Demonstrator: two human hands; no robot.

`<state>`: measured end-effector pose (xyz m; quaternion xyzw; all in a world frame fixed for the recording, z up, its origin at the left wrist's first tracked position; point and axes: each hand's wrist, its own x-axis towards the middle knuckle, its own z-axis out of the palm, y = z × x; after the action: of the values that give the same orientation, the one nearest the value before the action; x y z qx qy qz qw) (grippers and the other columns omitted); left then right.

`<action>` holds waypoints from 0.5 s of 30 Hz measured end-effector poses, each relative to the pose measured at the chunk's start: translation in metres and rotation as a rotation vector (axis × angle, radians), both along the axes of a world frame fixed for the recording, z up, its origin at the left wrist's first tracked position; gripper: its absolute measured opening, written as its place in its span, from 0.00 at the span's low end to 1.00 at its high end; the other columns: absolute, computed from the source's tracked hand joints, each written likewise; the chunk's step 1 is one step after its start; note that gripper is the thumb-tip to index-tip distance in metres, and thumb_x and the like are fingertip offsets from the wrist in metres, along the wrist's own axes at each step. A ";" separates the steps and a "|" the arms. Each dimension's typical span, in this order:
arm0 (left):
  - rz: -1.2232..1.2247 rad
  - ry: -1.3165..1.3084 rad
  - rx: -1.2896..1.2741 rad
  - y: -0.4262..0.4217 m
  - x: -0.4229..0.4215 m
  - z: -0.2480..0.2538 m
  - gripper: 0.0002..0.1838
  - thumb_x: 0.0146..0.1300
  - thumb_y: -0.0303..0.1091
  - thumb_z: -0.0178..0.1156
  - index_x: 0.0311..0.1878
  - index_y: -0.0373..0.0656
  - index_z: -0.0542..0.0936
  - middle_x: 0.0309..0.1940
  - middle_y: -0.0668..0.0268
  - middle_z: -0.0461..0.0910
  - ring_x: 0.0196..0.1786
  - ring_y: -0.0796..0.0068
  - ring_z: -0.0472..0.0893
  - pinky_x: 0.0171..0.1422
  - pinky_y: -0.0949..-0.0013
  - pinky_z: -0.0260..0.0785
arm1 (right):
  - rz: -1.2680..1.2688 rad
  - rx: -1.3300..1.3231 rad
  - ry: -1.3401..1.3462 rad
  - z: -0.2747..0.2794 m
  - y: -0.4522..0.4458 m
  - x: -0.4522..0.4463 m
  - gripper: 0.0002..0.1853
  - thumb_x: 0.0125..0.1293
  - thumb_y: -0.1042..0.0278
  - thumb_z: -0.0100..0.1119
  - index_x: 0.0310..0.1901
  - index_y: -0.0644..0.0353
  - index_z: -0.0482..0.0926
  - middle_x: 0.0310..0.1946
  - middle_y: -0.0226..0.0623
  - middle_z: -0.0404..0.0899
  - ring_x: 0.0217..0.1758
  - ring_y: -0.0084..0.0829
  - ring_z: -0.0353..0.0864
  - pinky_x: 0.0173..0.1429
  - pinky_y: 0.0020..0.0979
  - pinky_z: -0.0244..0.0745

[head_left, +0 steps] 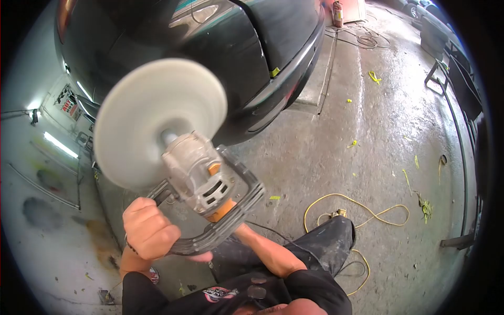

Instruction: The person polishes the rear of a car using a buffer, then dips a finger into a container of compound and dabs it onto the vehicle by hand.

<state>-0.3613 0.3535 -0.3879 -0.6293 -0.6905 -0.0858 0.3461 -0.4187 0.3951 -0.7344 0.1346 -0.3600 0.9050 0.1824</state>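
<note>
One grip shows: your left hand (151, 228) clamps the loop handle (226, 227) of the polisher (195, 170), up before the black car (226, 63). Your right hand hides behind; can't tell its hold. White pad (152, 105) blurring: brace both arms, keep the yellow cord (336, 195) clear.

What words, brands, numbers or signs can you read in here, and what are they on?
"AUT": seemingly the red letters on the wall sign; the rest is too blurred to read.
Shirt logo: has lettering, too blurred to read.
Fire extinguisher: its label is too small to read.
Polisher: no legible brand or number.
</note>
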 end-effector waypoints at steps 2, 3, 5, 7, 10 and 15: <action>0.006 -0.008 -0.027 0.025 0.006 0.005 0.34 0.39 0.68 0.76 0.24 0.49 0.71 0.15 0.75 0.57 0.17 0.73 0.62 0.26 0.68 0.53 | -0.043 -0.136 -0.022 0.014 0.023 0.017 0.61 0.44 0.14 0.65 0.63 0.68 0.70 0.49 0.37 0.81 0.50 0.28 0.81 0.55 0.33 0.78; 0.010 -0.010 -0.038 0.037 0.007 0.006 0.34 0.39 0.67 0.77 0.23 0.49 0.71 0.15 0.75 0.57 0.17 0.73 0.62 0.26 0.68 0.53 | 0.042 -0.101 -0.030 0.009 0.038 0.023 0.60 0.45 0.13 0.64 0.60 0.68 0.72 0.45 0.37 0.82 0.45 0.27 0.82 0.50 0.32 0.79; -0.023 0.003 -0.044 0.065 0.003 0.007 0.34 0.39 0.64 0.80 0.22 0.48 0.69 0.14 0.74 0.59 0.17 0.72 0.63 0.25 0.67 0.54 | 0.208 -0.030 -0.043 -0.003 0.069 0.032 0.57 0.46 0.12 0.61 0.55 0.68 0.77 0.37 0.36 0.83 0.35 0.25 0.83 0.39 0.28 0.80; -0.046 0.012 -0.006 0.097 0.000 0.007 0.33 0.37 0.61 0.82 0.20 0.48 0.69 0.14 0.72 0.63 0.17 0.71 0.66 0.25 0.68 0.56 | 0.124 -0.038 -0.045 0.048 0.107 0.054 0.55 0.48 0.09 0.55 0.48 0.67 0.80 0.29 0.35 0.82 0.25 0.23 0.81 0.27 0.25 0.76; -0.062 0.009 0.013 0.137 -0.002 0.015 0.30 0.38 0.54 0.83 0.20 0.47 0.71 0.15 0.71 0.68 0.17 0.70 0.68 0.26 0.68 0.58 | 0.084 -0.099 -0.112 0.055 0.130 0.058 0.58 0.47 0.07 0.50 0.51 0.66 0.78 0.31 0.37 0.81 0.23 0.25 0.80 0.24 0.26 0.75; -0.031 0.015 0.047 0.170 -0.007 0.031 0.27 0.39 0.49 0.84 0.21 0.46 0.73 0.16 0.70 0.71 0.18 0.68 0.69 0.27 0.67 0.58 | 0.130 -0.043 -0.072 0.079 0.164 0.059 0.55 0.52 0.07 0.42 0.52 0.60 0.75 0.23 0.33 0.75 0.21 0.26 0.75 0.27 0.29 0.72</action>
<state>-0.3684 0.5230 -0.3564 -0.6321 -0.6760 -0.1027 0.3647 -0.3601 0.5594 -0.6551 0.1208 -0.3373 0.9267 0.1131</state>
